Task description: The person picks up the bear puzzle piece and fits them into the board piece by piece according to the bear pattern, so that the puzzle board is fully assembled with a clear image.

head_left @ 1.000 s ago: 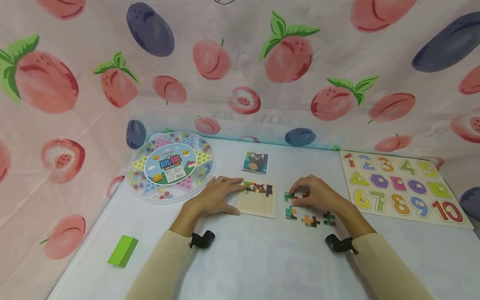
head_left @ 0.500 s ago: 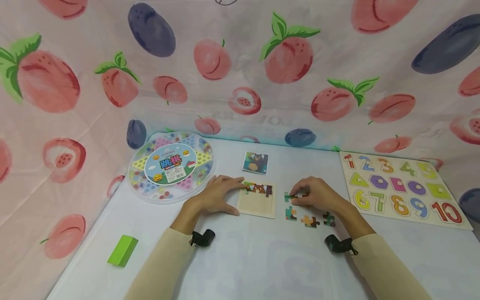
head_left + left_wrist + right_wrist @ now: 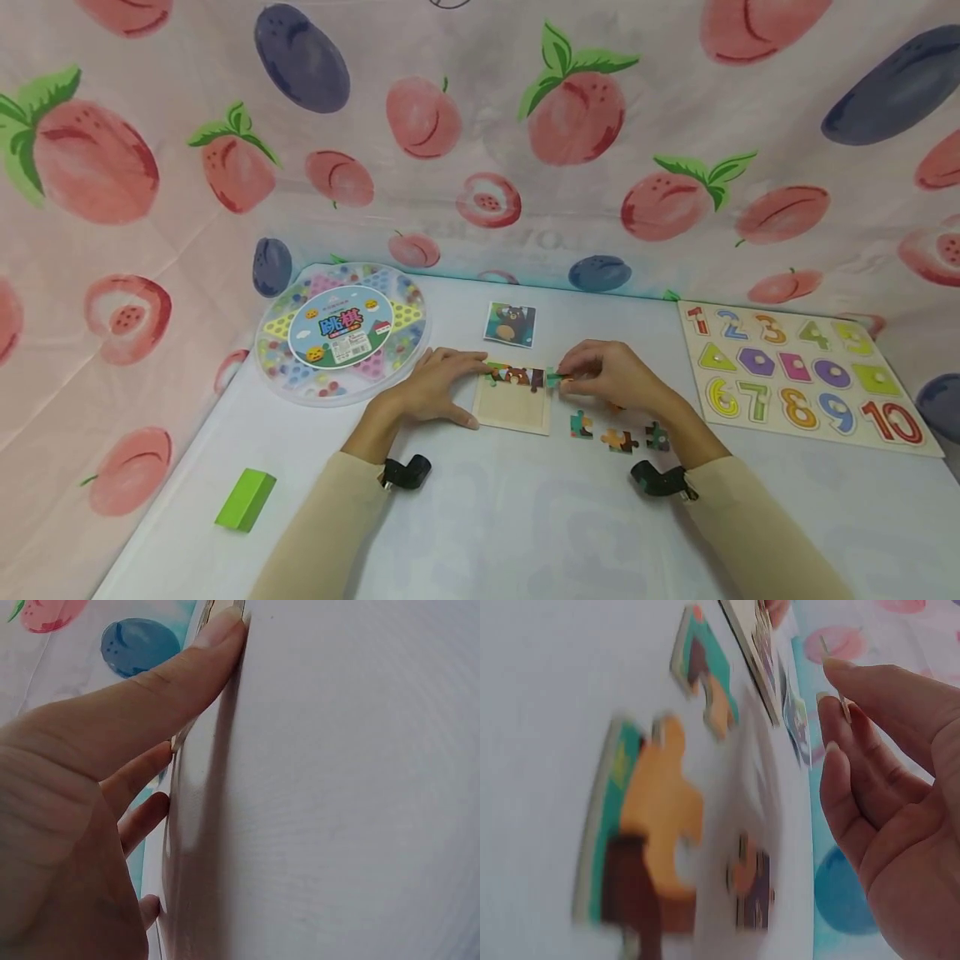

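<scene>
At left, a Chinese-checkers set [image 3: 343, 329] is reading "跳棋"; a spread left hand [image 3: 435, 387] is touching the puzzle tray [image 3: 513, 412]; beside it, the right hand [image 3: 615, 377] is pinching a jigsaw piece [image 3: 553, 379]; a number board [image 3: 778, 404] is showing 1–10.

Teal, orange and brown mark a knobbed jigsaw piece [image 3: 664, 817], pale tan a square wooden tray [image 3: 513, 410], bright green a rectangular block [image 3: 246, 500], red-and-blue fruit a pink backdrop [image 3: 480, 100].

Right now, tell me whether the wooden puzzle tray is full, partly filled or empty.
Partly filled: puzzle pieces line only the far edge of the puzzle tray, leaving the rest bare; the right hand holds another piece.
</scene>
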`<state>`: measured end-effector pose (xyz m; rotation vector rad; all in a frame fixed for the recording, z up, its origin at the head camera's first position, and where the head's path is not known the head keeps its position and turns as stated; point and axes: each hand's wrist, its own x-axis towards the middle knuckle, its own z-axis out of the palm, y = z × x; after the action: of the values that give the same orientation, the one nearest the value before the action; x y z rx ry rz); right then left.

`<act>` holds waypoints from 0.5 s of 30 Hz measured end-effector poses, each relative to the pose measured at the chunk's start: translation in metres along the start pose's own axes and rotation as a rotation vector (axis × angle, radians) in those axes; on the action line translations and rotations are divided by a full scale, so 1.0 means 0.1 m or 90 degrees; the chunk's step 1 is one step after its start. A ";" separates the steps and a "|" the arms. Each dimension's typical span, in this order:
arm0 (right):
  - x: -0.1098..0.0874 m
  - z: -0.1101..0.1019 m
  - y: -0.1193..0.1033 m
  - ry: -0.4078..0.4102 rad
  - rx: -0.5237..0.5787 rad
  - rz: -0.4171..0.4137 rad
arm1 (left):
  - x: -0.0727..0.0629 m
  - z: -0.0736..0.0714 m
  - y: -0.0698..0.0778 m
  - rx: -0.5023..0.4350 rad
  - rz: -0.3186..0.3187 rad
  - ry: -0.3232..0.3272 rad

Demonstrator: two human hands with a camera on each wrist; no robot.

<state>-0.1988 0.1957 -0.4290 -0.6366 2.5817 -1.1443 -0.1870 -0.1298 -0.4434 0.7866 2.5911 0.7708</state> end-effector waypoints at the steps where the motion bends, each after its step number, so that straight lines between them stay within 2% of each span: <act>1: 0.02 0.02 -0.02 -0.004 0.009 -0.005 | 0.00 0.00 0.00 -0.002 -0.001 0.000; 5: 0.08 0.13 -0.09 -0.016 0.039 -0.013 | 0.02 0.01 -0.02 -0.006 -0.003 0.003; 15: 0.25 0.41 -0.28 -0.018 0.055 -0.046 | 0.04 0.01 -0.03 -0.009 -0.005 0.011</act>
<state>-0.1970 0.1404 -0.4360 -0.7261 2.4893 -1.2514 -0.1905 -0.1291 -0.4461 0.7693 2.5989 0.7964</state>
